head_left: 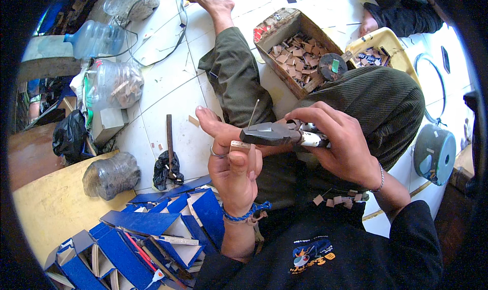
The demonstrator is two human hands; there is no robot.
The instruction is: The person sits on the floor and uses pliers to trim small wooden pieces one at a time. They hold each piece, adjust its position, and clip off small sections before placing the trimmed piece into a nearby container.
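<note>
A small pale block (239,147) is pinched by the left hand (233,174); pliers (274,134) are gripped in the curled right hand (339,141), their head above the left thumb. Plier work seems underway; steady holding is probably called for.

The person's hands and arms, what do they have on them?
No gloves! The left hand has a shiny ring on a finger, and its wrist wears a blue braided bracelet with a brownish band next to it. The right hand has a thin silvery chain bracelet at the wrist. The right sleeve is plain black and leaves the forearm bare.
</note>
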